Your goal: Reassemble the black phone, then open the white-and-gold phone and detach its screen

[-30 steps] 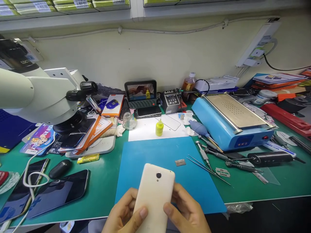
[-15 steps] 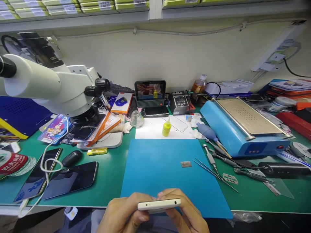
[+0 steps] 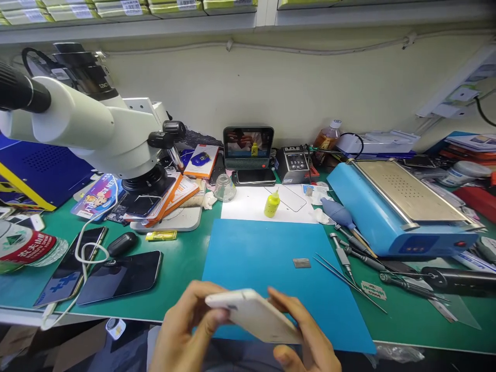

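Observation:
A white smartphone [image 3: 256, 315] is held tilted above the front edge of the blue mat [image 3: 248, 253], its pale flat face toward me. My left hand [image 3: 194, 320] grips one end between thumb and fingers. Around the other end curls my right hand [image 3: 310, 330], with fingers along the far edge and thumb near the lower corner. On the mat beyond lies a small metal blade [image 3: 301, 263], with tweezers [image 3: 349, 281] to its right. A yellow dropper bottle [image 3: 272, 204] stands upright on the white paper [image 3: 248, 201].
A microscope [image 3: 96, 129] fills the left side, above two dark phones and a white cable [image 3: 83, 253]. At right is a blue heating plate machine [image 3: 387, 217], with screwdrivers and a razor blade [image 3: 373, 290] before it. A small screen [image 3: 248, 147] stands at the back.
The phone has turned from edge-on to tilted, so its broad pale face now shows. My right hand's fingers have spread and shifted along it. The whole view has swung slightly left.

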`<state>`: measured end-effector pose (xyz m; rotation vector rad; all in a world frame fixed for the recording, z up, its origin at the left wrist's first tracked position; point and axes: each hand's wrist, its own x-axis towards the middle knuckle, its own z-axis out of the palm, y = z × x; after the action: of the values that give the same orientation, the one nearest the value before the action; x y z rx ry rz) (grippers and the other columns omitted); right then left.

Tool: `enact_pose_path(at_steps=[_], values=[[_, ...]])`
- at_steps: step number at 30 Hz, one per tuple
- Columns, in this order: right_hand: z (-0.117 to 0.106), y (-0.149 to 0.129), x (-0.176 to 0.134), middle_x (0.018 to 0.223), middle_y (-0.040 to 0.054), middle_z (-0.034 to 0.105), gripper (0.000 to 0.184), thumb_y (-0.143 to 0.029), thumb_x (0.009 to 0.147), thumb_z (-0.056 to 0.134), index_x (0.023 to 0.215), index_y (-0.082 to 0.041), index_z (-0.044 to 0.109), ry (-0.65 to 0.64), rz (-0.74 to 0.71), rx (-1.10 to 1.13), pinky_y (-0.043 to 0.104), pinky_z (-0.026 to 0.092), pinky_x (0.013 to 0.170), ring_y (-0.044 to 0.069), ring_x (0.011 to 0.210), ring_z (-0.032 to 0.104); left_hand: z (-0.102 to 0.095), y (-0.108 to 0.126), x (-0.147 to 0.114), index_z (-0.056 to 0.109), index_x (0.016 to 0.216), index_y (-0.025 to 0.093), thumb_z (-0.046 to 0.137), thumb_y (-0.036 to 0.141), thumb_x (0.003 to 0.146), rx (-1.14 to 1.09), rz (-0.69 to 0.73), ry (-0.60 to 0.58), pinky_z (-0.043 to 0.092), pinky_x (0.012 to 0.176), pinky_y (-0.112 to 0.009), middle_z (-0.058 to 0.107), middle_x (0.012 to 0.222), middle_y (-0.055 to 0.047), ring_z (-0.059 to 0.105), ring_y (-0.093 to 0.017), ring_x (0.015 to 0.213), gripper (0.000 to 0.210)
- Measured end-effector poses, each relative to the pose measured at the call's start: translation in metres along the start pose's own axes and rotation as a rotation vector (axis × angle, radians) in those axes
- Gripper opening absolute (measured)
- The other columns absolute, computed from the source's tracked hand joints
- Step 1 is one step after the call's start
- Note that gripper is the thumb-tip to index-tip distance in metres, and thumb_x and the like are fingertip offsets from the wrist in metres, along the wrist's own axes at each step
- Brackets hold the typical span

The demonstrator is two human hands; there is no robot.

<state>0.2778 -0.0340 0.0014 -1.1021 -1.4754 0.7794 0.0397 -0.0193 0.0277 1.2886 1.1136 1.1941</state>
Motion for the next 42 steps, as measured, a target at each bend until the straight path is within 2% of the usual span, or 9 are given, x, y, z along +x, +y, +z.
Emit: enact_pose_path(at_steps=[2,6,12,16,22,27,32,38,42], values=[[-0.003,0.001,0.002,0.12,0.0093,0.088,0.054,-0.057,0.101,0.08,0.149,-0.032,0.076,0.028,0.03,-0.023,0.023,0.071,0.081,0.027,0.103,0.088,0.007,-0.008,0.0,0.075,0.107,0.027,0.07,0.044,0.112,-0.076,-0.068,0.102,0.073,0.087,-0.032,0.082,0.103,-0.001,0.086,-0.021,0.094,0.018],[-0.009,0.002,0.011,0.111,0.0011,0.089,0.02,-0.031,0.108,0.076,0.127,-0.035,0.082,0.047,0.028,-0.036,0.022,0.069,0.092,0.021,0.102,0.088,0.015,-0.023,0.002,0.065,0.1,0.025,0.065,0.061,0.111,-0.156,-0.121,0.153,0.072,0.098,-0.048,0.079,0.109,-0.004,0.085,-0.032,0.113,0.038],[-0.009,0.001,0.015,0.112,-0.0006,0.088,0.021,-0.019,0.11,0.072,0.122,-0.033,0.081,0.049,-0.152,-0.051,0.025,0.068,0.1,0.018,0.109,0.085,0.0,-0.037,0.005,0.079,0.115,0.029,0.088,0.037,0.101,0.014,-0.014,0.102,0.054,0.115,-0.024,0.081,0.127,-0.005,0.072,-0.021,0.133,0.019],[-0.008,0.002,0.015,0.115,0.0028,0.088,0.027,-0.011,0.107,0.072,0.125,-0.029,0.082,-0.012,-0.235,-0.064,0.029,0.069,0.1,0.021,0.111,0.085,-0.002,-0.041,0.013,0.082,0.106,0.031,0.091,0.031,0.097,0.023,0.151,0.017,0.059,0.102,-0.024,0.082,0.103,0.0,0.079,-0.019,0.108,0.012],[-0.011,-0.002,0.009,0.113,0.0022,0.09,0.05,-0.026,0.109,0.075,0.158,-0.032,0.064,-0.03,-0.139,-0.039,0.03,0.069,0.104,0.021,0.106,0.088,0.002,-0.041,0.016,0.083,0.102,0.03,0.084,0.044,0.103,-0.064,0.344,-0.005,0.064,0.09,-0.03,0.08,0.091,0.0,0.078,-0.019,0.092,0.014],[-0.009,-0.004,0.008,0.108,0.0017,0.089,0.013,-0.025,0.107,0.078,0.118,-0.031,0.081,-0.069,-0.155,-0.001,0.032,0.074,0.091,0.023,0.102,0.088,0.002,-0.037,0.016,0.083,0.101,0.028,0.085,0.04,0.103,-0.086,0.369,0.002,0.064,0.087,-0.033,0.08,0.09,-0.002,0.078,-0.021,0.091,0.012],[-0.006,-0.001,0.011,0.102,0.0016,0.087,0.007,-0.028,0.111,0.072,0.116,-0.029,0.076,-0.063,-0.171,-0.033,0.031,0.073,0.091,0.021,0.099,0.087,0.003,-0.036,0.02,0.083,0.099,0.028,0.088,0.044,0.099,-0.083,0.399,0.032,0.064,0.085,-0.031,0.08,0.085,0.0,0.078,-0.019,0.086,0.017],[-0.007,0.007,0.007,0.128,0.0099,0.083,0.055,-0.068,0.098,0.076,0.135,-0.027,0.075,-0.018,-0.178,-0.185,0.034,0.069,0.102,0.026,0.121,0.081,-0.001,-0.032,0.021,0.083,0.096,0.031,0.083,0.046,0.104,-0.067,0.431,0.073,0.06,0.102,-0.033,0.078,0.079,0.003,0.073,-0.016,0.081,0.017],[0.001,0.005,0.004,0.123,0.005,0.085,0.039,-0.053,0.103,0.08,0.133,-0.029,0.077,0.004,-0.262,-0.272,0.039,0.06,0.117,0.023,0.122,0.08,0.001,-0.032,0.017,0.084,0.1,0.03,0.084,0.042,0.103,-0.035,0.404,0.072,0.06,0.095,-0.03,0.081,0.086,0.001,0.074,-0.018,0.091,0.012]])
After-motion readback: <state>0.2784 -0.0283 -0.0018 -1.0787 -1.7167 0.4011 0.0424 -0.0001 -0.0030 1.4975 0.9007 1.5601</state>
